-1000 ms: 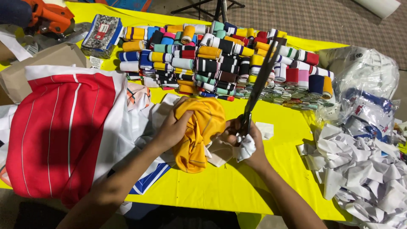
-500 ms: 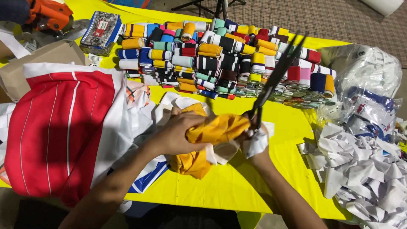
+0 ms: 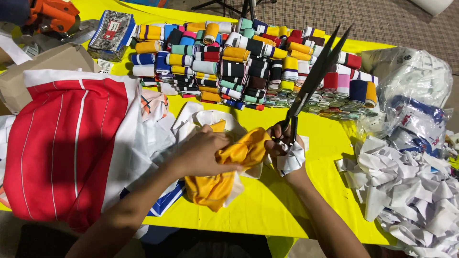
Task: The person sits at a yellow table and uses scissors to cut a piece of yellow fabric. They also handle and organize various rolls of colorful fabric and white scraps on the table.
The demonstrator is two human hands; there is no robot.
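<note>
- Surface: yellow table cover over a work table, patterned floor beyond its far edge.
- Landmark: yellow cloth, bunched near the middle of the table cover, lying partly on white fabric pieces.
- My left hand: closed over the left part of the yellow cloth, fingers pressed into the folds, gripping it firmly.
- My right hand: just right of the yellow cloth, wrapped with white strip at the fingers, closed through the handles of the black scissors.
- Scissors: blades point up and away from the yellow cloth, slightly parted at the tips.
- Beyond the yellow cloth: rows of striped and plain fabric rolls in many colours.
- Left of the yellow cloth: red garment with white stripes, spread flat.
- Right of the yellow cloth: heap of white cut scraps and clear plastic bags.
- Far left beyond the yellow cloth: cardboard box, orange tool.
</note>
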